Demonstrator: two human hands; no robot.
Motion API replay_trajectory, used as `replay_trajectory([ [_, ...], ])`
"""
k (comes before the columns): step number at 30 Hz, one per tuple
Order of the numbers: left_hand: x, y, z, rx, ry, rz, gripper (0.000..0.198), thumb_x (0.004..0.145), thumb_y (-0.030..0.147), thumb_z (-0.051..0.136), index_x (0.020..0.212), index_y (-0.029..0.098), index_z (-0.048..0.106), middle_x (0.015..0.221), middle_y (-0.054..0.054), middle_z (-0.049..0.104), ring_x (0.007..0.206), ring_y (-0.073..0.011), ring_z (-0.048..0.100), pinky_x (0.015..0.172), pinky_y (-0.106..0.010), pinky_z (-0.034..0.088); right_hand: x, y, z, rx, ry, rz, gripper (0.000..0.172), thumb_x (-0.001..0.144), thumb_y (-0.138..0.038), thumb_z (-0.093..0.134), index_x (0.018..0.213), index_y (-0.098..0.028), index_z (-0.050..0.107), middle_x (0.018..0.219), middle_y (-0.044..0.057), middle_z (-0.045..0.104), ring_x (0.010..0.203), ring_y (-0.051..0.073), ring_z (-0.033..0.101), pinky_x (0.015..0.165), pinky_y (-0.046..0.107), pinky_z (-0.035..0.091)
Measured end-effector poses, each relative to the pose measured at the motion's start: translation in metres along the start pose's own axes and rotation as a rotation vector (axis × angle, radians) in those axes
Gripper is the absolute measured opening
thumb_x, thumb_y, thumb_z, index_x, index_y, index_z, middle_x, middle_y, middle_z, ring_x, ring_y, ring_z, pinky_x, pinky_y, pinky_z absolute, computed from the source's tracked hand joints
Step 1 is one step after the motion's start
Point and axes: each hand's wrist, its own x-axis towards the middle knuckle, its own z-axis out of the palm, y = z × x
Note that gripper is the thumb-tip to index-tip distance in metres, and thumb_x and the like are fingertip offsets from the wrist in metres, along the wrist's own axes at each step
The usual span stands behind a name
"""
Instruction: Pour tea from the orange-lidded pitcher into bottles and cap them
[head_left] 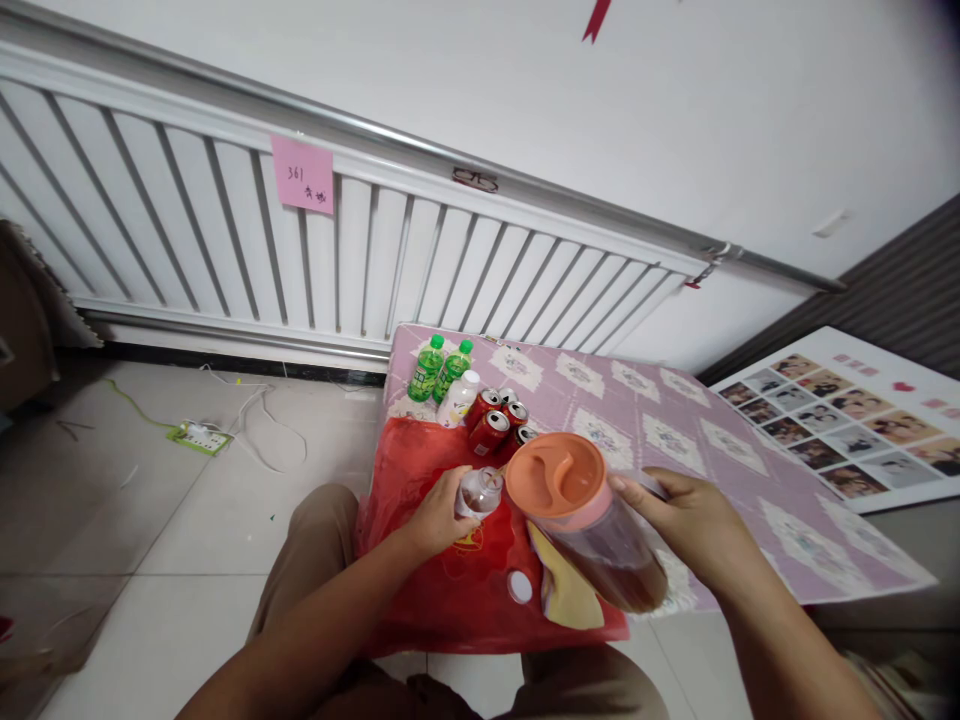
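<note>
My left hand is closed round a small clear plastic bottle with its cap off and a little brown liquid inside. My right hand grips the handle of a clear pitcher with an orange lid, tilted toward the bottle and part full of brown liquid. The pitcher's spout side is right beside the bottle's mouth. A white bottle cap lies on the red cloth below them, next to a yellow cloth.
Two green bottles, a white bottle and several red cans stand at the table's far left corner. The low table has a pink patterned cover. A white radiator runs behind; a power strip lies on the tiled floor; a photo board sits at right.
</note>
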Motion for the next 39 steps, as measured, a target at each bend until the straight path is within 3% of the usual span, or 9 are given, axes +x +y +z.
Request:
replay_trajectory([
  [39,0.0005,-0.002,0.0007,0.012,-0.001,0.006,0.083,0.066,0.008,0.077,0.14,0.021,0.043,0.139,-0.014,0.054,0.13,-0.0312,0.052,0.114,-0.049,0.04,0.0063,-0.0022,-0.0013,-0.032,-0.04,0.031,0.051,0.074,-0.067,0.065,0.054,-0.021,0.058,0.049,-0.002,0.05,0.047,0.013,0.047,0.043,0.025,0.035],
])
